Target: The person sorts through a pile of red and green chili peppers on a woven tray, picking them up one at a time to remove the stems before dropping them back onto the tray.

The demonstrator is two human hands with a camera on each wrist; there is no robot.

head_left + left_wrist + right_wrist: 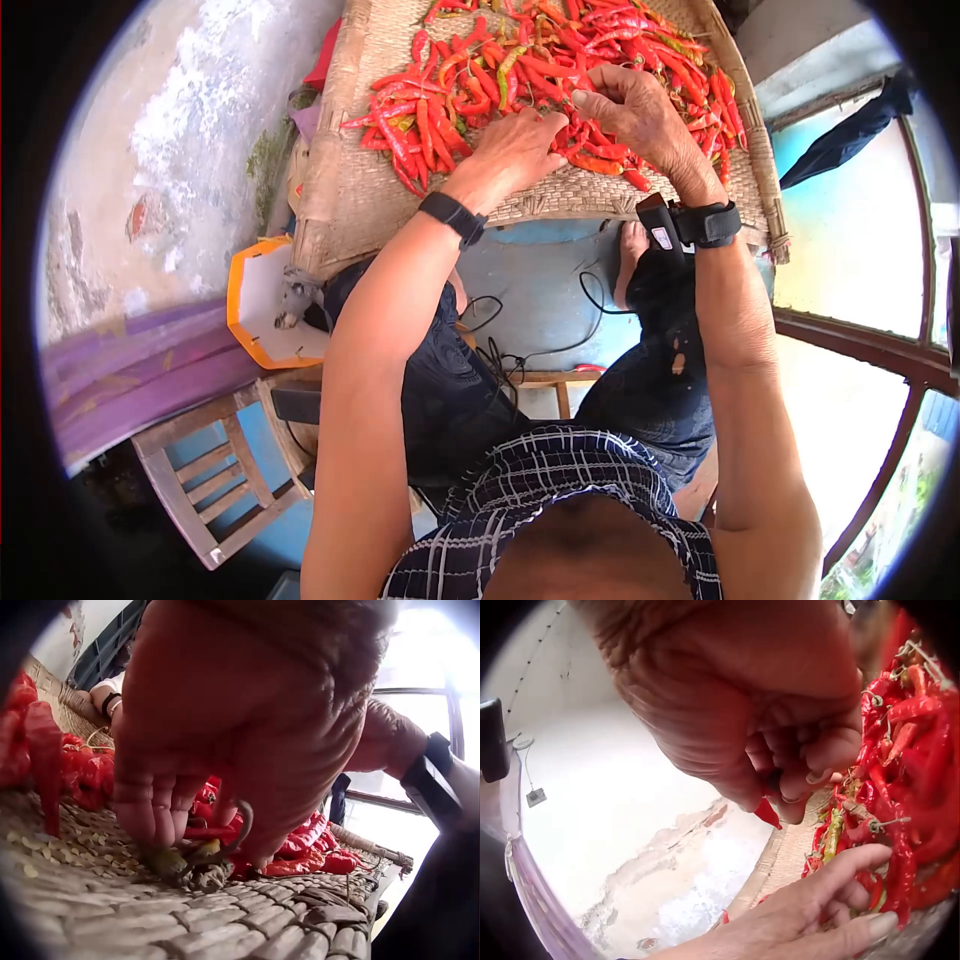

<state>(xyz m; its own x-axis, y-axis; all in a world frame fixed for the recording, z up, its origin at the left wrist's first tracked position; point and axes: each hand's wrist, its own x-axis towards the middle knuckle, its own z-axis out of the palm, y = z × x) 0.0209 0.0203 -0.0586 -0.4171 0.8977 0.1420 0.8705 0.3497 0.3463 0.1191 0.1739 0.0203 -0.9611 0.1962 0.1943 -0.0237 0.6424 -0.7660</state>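
Observation:
Many red chili peppers [425,130], with a few green ones, lie heaped on a woven tray [340,210]. The left hand [508,155] rests at the heap's near edge; in the right wrist view this hand [802,915] has its thumb and index finger apart over peppers. Curled stems [206,870] show by its fingertips in the left wrist view. Just to the right, the right hand [640,115] is held over the heap with bent fingers. It pinches a red pepper [767,813], whose tip shows below the fingers in the right wrist view.
Pale seeds [71,851] are scattered on the weave. Below the tray are the person's knees, a black cable [550,352] and a wooden stool [563,380]. An orange-rimmed container [245,300] and wooden chair [215,480] stand left; a window [850,230] is right.

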